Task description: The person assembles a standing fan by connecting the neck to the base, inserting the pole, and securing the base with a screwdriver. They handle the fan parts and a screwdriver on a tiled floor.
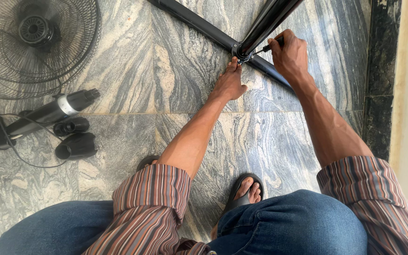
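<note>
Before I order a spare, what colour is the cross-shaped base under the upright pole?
Black, like the pole: the cross-shaped metal base shows best in the head view.

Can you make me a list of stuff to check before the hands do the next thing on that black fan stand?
1. Left hand steadying the joint of the cross base: ok, fingertips press there.
2. Right hand gripping the screwdriver: ok.
3. Screwdriver tip seated in a screw: cannot tell, too small.
4. Pole sitting in the joint: ok, though leaning.
5. Loose black parts out of the way: ok, lying far left near the fan grille.
6. Foot apart from the base: ok.
</note>
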